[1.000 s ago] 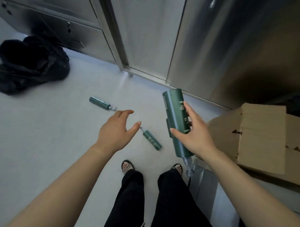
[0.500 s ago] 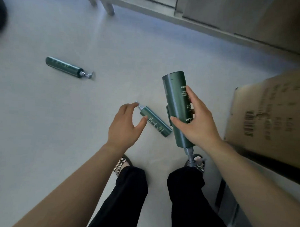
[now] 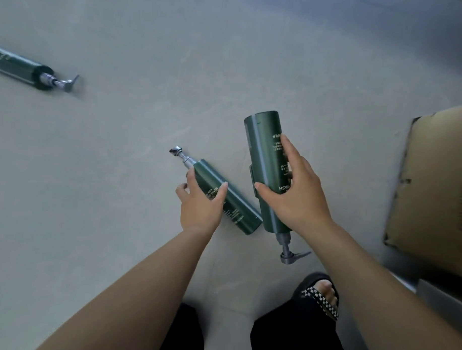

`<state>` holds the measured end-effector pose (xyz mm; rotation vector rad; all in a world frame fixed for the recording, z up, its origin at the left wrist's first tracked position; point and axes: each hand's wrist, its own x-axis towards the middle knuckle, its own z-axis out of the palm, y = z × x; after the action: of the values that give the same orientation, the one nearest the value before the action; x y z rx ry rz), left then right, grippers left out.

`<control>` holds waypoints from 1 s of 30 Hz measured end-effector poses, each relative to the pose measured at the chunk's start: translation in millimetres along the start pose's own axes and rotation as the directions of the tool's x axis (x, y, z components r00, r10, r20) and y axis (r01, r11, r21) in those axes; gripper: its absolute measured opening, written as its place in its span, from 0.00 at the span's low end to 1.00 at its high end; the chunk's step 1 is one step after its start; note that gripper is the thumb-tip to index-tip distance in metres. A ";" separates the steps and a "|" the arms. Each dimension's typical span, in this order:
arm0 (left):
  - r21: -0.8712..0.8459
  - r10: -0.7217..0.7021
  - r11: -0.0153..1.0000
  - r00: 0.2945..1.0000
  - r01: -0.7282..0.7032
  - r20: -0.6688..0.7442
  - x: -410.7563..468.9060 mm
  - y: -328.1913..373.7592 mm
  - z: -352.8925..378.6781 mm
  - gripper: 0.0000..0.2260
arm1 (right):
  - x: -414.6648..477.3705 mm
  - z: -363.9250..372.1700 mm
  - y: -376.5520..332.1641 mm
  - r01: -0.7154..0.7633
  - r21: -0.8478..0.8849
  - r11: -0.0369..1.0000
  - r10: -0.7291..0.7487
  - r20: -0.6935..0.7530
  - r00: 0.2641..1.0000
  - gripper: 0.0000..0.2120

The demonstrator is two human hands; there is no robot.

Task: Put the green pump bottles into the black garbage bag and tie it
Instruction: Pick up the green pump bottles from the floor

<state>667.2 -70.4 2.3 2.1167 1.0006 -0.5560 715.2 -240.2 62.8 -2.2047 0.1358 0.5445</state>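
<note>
Sandal (image 3: 321, 295) and black trouser legs (image 3: 292, 334) sit at the bottom edge, with the person bent over the floor (image 3: 228, 57). Right hand (image 3: 294, 200) grips first bottle (image 3: 265, 150) round the middle, thumb on one side, fingers wrapped over the label. Its pump end points down toward the foot, clear of the floor as far as I can tell.

Left hand (image 3: 200, 202) is on second bottle (image 3: 239, 210), which lies on the floor just beside the first. Thumb is over the body, fingers curled down the other side near the neck. Reads as a grasp, not lifted yet.

Cardboard box (image 3: 434, 182) is at the right edge, apart from both. Third bottle (image 3: 19, 68) lies well apart at far left, untouched and partly cut off by the frame edge. Black bag is not in view.

Progress, my read: early. One bottle in hand, one being picked up, one to fetch, none bagged that I can see. Left to do: collect all three, carry to the bag, drop them in, tie the neck.
</note>
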 end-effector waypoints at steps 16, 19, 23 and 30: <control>-0.027 0.300 0.954 0.945 -0.299 0.127 -26.6 56.6 -62.8 0.39 | -38.5 -54.2 -46.2 -0.059 0.047 0.997 0.057 0.029 0.998 0.43; -0.014 0.344 0.938 0.929 -0.345 0.137 -70.7 82.8 -124.1 0.39 | -66.9 -87.7 -99.0 -0.045 0.062 0.997 0.043 0.038 0.998 0.43; 0.004 0.371 0.927 0.918 -0.375 0.141 -137.1 120.5 -214.3 0.40 | -108.6 -143.0 -183.4 -0.010 0.103 0.995 0.007 0.025 1.000 0.43; -0.123 0.492 0.867 0.869 -0.483 0.049 -248.7 203.6 -378.1 0.41 | -184.2 -230.9 -347.4 0.040 0.149 0.988 -0.041 0.001 0.999 0.42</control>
<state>706.2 6.3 491.1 2.1229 0.4052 -0.3175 723.7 -209.4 517.7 -2.0560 0.1252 0.5005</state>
